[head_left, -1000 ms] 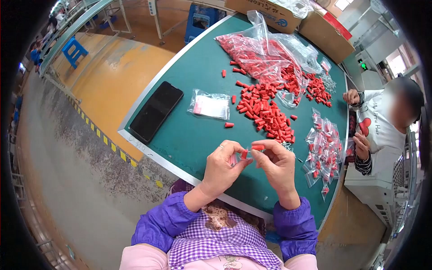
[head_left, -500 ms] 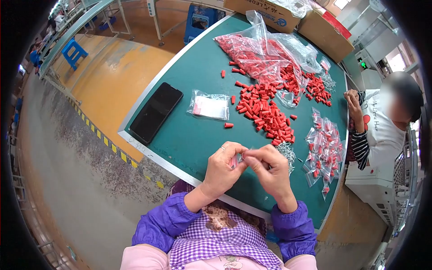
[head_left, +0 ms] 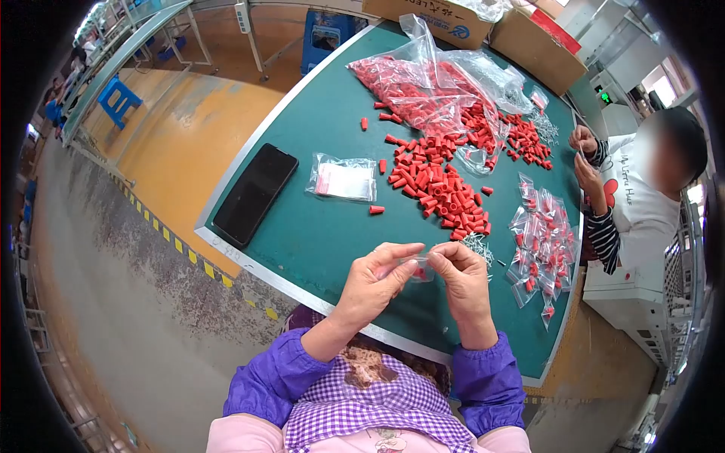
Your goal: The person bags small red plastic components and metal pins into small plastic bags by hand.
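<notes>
A small clear zip bag (head_left: 422,273) with something red inside hangs between my two hands, above the near side of the green table. My left hand (head_left: 371,281) pinches its left end between thumb and fingers. On the other end, my right hand (head_left: 462,281) closes its thumb and index finger at the bag's top edge. Just beyond my hands lie a heap of red tapered plastic caps (head_left: 442,185) and a small pile of screws (head_left: 477,246). Several filled zip bags (head_left: 542,249) with red pieces are spread to the right.
A black phone (head_left: 255,195) and a stack of flat zip bags (head_left: 343,178) lie on the left. A large plastic bag of red caps (head_left: 411,84) is farther back, before cardboard boxes (head_left: 536,51). Across the right edge, a person's hands (head_left: 587,162) hold something small.
My hands have moved slightly apart, and more of the small bag shows between them. The other person's hands have come up and separated. The view has shifted slightly.
</notes>
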`<state>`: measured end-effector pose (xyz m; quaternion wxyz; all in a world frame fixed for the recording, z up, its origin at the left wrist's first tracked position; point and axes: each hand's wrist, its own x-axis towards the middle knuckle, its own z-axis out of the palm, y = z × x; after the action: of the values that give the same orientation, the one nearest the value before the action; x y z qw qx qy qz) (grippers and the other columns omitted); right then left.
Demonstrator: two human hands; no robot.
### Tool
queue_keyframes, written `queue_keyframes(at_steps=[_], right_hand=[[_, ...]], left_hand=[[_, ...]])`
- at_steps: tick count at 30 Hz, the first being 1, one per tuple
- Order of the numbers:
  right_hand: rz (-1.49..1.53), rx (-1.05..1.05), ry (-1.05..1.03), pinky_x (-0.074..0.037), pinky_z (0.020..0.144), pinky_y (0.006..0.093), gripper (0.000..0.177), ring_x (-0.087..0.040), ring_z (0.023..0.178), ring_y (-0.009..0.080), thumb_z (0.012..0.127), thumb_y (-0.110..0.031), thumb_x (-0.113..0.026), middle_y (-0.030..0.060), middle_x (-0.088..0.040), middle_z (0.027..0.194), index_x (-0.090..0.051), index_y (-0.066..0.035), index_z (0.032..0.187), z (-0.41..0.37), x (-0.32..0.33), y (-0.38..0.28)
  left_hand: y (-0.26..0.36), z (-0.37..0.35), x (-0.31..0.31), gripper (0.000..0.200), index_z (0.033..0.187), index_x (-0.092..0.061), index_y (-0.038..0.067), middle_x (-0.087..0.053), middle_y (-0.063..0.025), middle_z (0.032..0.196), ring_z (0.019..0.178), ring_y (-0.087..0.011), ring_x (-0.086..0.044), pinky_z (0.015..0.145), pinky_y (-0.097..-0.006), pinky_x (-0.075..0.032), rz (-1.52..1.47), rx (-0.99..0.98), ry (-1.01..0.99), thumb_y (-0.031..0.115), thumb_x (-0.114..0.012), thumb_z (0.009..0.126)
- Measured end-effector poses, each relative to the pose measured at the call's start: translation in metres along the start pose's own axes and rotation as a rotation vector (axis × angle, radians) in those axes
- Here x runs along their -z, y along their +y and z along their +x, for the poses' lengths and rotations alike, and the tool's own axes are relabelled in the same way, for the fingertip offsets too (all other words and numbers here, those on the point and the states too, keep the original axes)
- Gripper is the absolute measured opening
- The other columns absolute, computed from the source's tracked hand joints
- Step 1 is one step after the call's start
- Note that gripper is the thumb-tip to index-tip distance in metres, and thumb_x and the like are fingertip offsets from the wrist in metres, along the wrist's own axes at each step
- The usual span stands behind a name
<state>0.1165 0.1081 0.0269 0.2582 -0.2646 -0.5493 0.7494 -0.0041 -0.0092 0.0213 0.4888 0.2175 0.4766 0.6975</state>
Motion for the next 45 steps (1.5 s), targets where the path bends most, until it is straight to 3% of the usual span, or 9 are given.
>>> queue_keyframes(at_steps=[7, 11, 14, 20, 23, 27, 30, 38, 45], right_hand=[[-0.032, 0.044, 0.098, -0.047, 0.069, 0.0201, 0.009, -0.058, 0.075, 0.0070, 0.088, -0.008, -0.064, 0.0007, -0.062, 0.082, -0.062, 0.000, 0.088, -0.005, -0.006, 0.002], [-0.080, 0.126, 0.138, -0.046, 0.071, 0.0214, 0.009, -0.056, 0.077, 0.0076, 0.088, -0.007, -0.064, 0.0011, -0.060, 0.081, -0.061, 0.001, 0.087, -0.006, -0.008, 0.002], [-0.256, 0.201, 0.126, -0.045, 0.071, 0.0229, 0.009, -0.056, 0.076, 0.0093, 0.086, -0.006, -0.065, 0.0028, -0.060, 0.080, -0.062, 0.002, 0.085, -0.008, -0.009, 0.000], [-0.367, 0.250, 0.166, -0.044, 0.070, 0.0240, 0.008, -0.056, 0.076, 0.0114, 0.084, -0.006, -0.066, 0.0048, -0.061, 0.080, -0.063, 0.001, 0.084, -0.016, -0.006, 0.005], [-0.341, 0.225, 0.204, -0.045, 0.071, 0.0252, 0.008, -0.057, 0.078, 0.0121, 0.086, -0.006, -0.064, 0.0058, -0.061, 0.081, -0.063, 0.001, 0.085, -0.016, 0.002, -0.002], [-0.498, 0.420, 0.687, -0.048, 0.074, 0.0286, 0.010, -0.058, 0.081, 0.0117, 0.090, -0.010, -0.061, 0.0045, -0.061, 0.088, -0.064, 0.000, 0.091, -0.004, 0.052, -0.031], [-1.128, 0.826, 0.886, -0.047, 0.069, 0.0277, 0.011, -0.057, 0.076, 0.0097, 0.090, -0.012, -0.062, 0.0043, -0.061, 0.090, -0.064, -0.001, 0.091, 0.002, 0.076, -0.049], [-0.467, -0.099, 0.034, -0.049, 0.057, 0.0211, 0.013, -0.058, 0.064, 0.0072, 0.088, -0.010, -0.063, 0.0033, -0.061, 0.073, -0.059, 0.002, 0.089, -0.020, -0.001, 0.003], [-0.208, -0.185, 0.017, -0.045, 0.052, 0.0197, 0.015, -0.057, 0.061, 0.0057, 0.086, -0.012, -0.066, 0.0016, -0.062, 0.070, -0.062, 0.002, 0.085, -0.015, -0.017, 0.009]], left_hand=[[-0.010, 0.003, 0.001, 0.007, 0.092, -0.063, 0.005, -0.058, 0.0038, 0.074, 0.058, -0.0007, -0.046, 0.048, -0.0152, -0.035, -0.034, -0.103, 0.126, 0.009, -0.066, 0.086], [-0.007, 0.004, 0.005, 0.008, 0.091, -0.064, 0.005, -0.058, 0.0030, 0.080, 0.059, -0.0011, -0.047, 0.048, -0.0156, -0.035, -0.114, 0.036, 0.063, 0.006, -0.067, 0.085], [-0.002, 0.004, -0.006, 0.007, 0.091, -0.063, 0.002, -0.056, 0.0028, 0.083, 0.075, -0.0046, -0.052, 0.067, -0.0177, -0.043, -0.014, 0.055, 0.087, 0.002, -0.067, 0.084], [-0.015, 0.005, -0.003, 0.006, 0.092, -0.065, 0.003, -0.056, 0.0019, 0.085, 0.074, -0.0050, -0.053, 0.066, -0.0189, -0.045, 0.006, -0.150, 0.027, 0.006, -0.066, 0.086], [-0.016, 0.008, 0.003, 0.015, 0.102, -0.062, 0.002, -0.057, -0.0024, 0.093, 0.075, -0.0070, -0.054, 0.066, -0.0205, -0.046, -0.065, 0.163, -0.062, 0.012, -0.061, 0.091], [-0.017, 0.014, 0.004, 0.028, 0.118, -0.052, 0.002, -0.058, -0.0068, 0.098, 0.077, -0.0110, -0.057, 0.067, -0.0233, -0.049, -0.491, 0.130, -0.037, 0.016, -0.054, 0.095], [-0.017, 0.015, 0.005, 0.028, 0.120, -0.050, 0.002, -0.059, -0.0081, 0.099, 0.081, -0.0134, -0.058, 0.071, -0.0252, -0.050, -0.614, 0.131, -0.009, 0.015, -0.052, 0.095], [-0.019, 0.017, -0.007, 0.026, 0.116, -0.049, 0.003, -0.059, -0.0095, 0.099, 0.090, -0.0197, -0.059, 0.082, -0.0312, -0.051, -0.704, 0.094, 0.032, 0.015, -0.054, 0.094], [-0.016, 0.015, -0.003, 0.025, 0.117, -0.049, 0.003, -0.059, -0.0073, 0.098, 0.093, -0.0186, -0.058, 0.082, -0.0305, -0.051, -0.718, 0.059, 0.022, 0.014, -0.053, 0.095]])
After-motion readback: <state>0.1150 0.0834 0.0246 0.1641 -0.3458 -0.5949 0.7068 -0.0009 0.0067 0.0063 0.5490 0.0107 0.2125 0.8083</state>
